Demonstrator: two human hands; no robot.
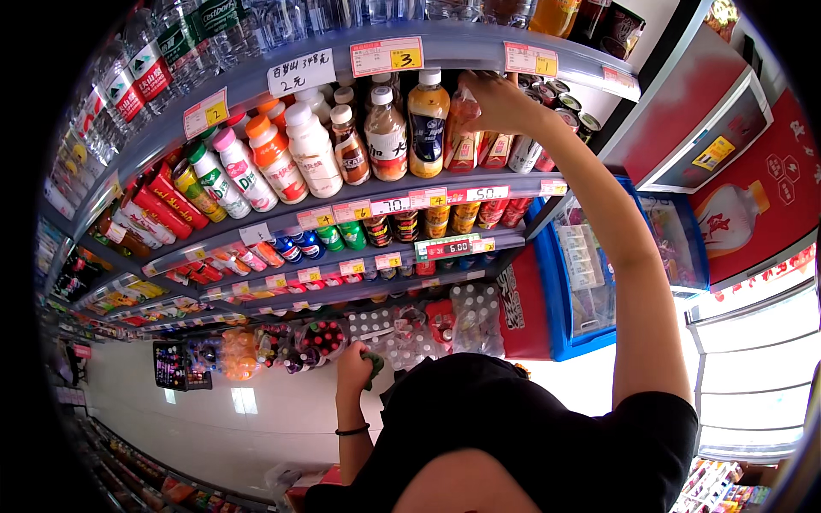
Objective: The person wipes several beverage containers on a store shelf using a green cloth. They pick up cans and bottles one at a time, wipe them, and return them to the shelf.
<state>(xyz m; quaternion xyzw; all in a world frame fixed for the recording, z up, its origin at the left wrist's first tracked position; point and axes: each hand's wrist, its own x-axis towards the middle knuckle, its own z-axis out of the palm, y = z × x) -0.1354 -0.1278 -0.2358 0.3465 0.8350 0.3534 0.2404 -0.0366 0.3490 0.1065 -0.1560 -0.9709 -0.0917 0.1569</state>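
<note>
My right hand [497, 102] reaches onto a drinks shelf, its fingers at the upper part of a reddish drink bottle [463, 138]; whether they grip it cannot be told. A similar red-labelled bottle [495, 151] stands beside it, below the hand. Directly left is a bottle of orange-yellow drink with a white cap [428, 125], then a brownish drink bottle [386, 138]. Low at my side, my left hand [355, 365] is closed around a dark green cloth [372, 369].
Above runs a shelf edge [462, 48] with price tags and water bottles. Lower shelves hold cans [330, 237] and bottles. Wrapped bottle packs [474, 320] stand on the floor along the shelving. A blue chest freezer [551, 301] is at the right.
</note>
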